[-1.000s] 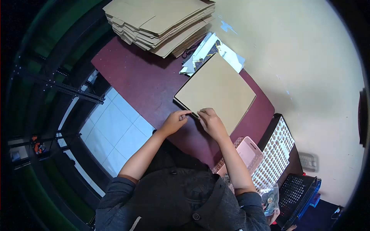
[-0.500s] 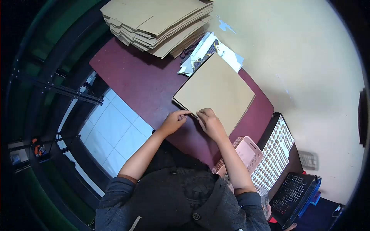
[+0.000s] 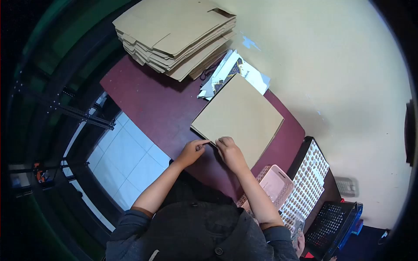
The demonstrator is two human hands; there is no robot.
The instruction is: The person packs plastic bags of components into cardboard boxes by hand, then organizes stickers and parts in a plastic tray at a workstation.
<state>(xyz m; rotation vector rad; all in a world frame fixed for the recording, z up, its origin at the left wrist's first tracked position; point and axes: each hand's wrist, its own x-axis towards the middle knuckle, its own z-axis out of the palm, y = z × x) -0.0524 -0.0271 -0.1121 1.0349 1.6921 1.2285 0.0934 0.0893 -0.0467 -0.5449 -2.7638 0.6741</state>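
A square tan cardboard piece [image 3: 241, 115] with a dark edge lies flat on the maroon table [image 3: 150, 102]. Both hands meet at its near left edge. My left hand [image 3: 190, 153] has curled fingers, and its index fingertip and thumb come together right at that edge; whatever they pinch is too small to make out. Close beside it, my right hand [image 3: 230, 155] bends over the cardboard's edge, with thumb and fingers closed on it. Printed white papers [image 3: 254, 78] stick out from behind the cardboard's far side.
A tall stack of folded brown cardboard [image 3: 174, 30] stands at the table's far end. To the right are a pink basket [image 3: 275, 185], a sheet of repeated brown prints [image 3: 307, 178] and a black perforated crate [image 3: 328, 222]. Dark metal shelving [image 3: 82, 115] stands left, beyond white floor tiles [image 3: 126, 152].
The view has shifted slightly, so the table and its objects sit lower in it. Both hands stay at the same edge of the cardboard, with only small finger movements.
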